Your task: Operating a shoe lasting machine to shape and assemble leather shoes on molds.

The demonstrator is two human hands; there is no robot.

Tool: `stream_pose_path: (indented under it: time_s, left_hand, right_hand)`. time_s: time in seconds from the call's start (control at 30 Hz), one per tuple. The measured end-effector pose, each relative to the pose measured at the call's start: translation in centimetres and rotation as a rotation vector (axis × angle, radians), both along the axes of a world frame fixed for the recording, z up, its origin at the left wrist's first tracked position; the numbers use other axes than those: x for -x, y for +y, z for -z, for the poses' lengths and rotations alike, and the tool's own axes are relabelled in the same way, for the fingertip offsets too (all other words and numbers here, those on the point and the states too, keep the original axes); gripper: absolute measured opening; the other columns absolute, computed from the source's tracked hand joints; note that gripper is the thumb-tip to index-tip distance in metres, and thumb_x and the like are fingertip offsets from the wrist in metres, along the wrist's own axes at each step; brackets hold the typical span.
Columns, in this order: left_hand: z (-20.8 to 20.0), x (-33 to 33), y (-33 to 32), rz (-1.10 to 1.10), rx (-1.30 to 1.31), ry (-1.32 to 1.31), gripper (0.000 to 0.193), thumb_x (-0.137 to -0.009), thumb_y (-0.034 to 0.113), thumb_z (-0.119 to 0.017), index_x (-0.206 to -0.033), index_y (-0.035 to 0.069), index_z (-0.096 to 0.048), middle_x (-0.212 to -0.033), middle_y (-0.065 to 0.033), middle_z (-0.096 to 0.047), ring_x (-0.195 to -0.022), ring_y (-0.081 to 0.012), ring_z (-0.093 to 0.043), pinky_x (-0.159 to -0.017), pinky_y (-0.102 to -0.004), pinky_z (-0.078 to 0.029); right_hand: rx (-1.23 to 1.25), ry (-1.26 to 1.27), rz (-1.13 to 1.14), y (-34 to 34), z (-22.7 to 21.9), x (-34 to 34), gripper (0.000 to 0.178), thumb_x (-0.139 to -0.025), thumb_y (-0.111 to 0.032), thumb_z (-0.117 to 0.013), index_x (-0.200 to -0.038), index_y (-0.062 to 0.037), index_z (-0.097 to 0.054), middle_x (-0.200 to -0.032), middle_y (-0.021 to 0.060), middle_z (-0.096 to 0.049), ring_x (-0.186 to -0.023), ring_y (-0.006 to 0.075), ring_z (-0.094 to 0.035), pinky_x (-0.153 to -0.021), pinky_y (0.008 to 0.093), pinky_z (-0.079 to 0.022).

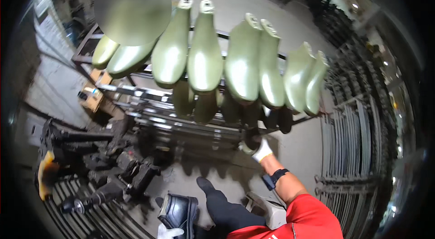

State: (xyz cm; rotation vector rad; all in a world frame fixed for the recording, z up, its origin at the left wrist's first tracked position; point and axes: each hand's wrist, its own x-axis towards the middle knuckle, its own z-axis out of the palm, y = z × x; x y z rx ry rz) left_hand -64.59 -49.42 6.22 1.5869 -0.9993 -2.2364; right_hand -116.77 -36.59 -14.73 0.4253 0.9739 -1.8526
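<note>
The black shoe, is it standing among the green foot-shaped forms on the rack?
No, the black shoe is in the left hand near the picture's lower edge, away from the green forms.

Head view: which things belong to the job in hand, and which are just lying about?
In use, it seems:
black shoe, held by the left hand
green shoe forms, lined up near the right hand, whose hold is unclear

Apparently just about:
cardboard box
dark machinery
</note>
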Motion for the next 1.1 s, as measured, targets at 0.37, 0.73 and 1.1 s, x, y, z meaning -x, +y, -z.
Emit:
stream_pose_path:
  time_s: [0.37, 0.73, 1.1]
  left_hand:
    - [0.0, -0.6, 2.4, -0.182, -0.077, 0.353, 0.077, -0.083, 0.000, -0.081, -0.155, -0.004, -0.051, -0.146, -0.0142, -0.066, -0.131, -0.0259, -0.064, -0.115, -0.0412, -0.050]
    - [-8.5, -0.4, 0.0, -0.477, 0.403, 0.557, 0.047, -0.101, 0.012, -0.071, -0.145, 0.000, -0.060, -0.134, -0.0086, -0.071, -0.121, -0.0215, -0.066, -0.105, -0.0398, -0.055]
    - [-4.3, -12.9, 2.5, -0.526, 0.370, 0.232, 0.034, -0.097, 0.009, -0.072, -0.129, -0.004, -0.071, -0.112, -0.0107, -0.078, -0.104, -0.0195, -0.074, -0.095, -0.0341, -0.058]
  right_hand:
    - [-0.221, 0.092, -0.207, 4.3, 9.9, 12.1, 0.040, -0.104, -0.044, -0.061, -0.126, -0.0118, -0.067, -0.113, 0.0094, -0.068, -0.099, 0.0283, -0.064, -0.084, 0.0412, -0.056]
    - [0.377, 0.834, -0.951, -21.8, -36.6, -35.7, 0.093, -0.080, 0.000, -0.088, -0.159, 0.0013, -0.038, -0.134, 0.0098, -0.067, -0.118, 0.0177, -0.066, -0.104, 0.0341, -0.054]
    - [0.061, 1.818, -1.163, -29.4, -46.3, -44.7, 0.091, -0.073, -0.033, -0.089, -0.148, 0.0013, -0.050, -0.119, 0.0199, -0.072, -0.105, 0.0338, -0.072, -0.097, 0.0393, -0.057]
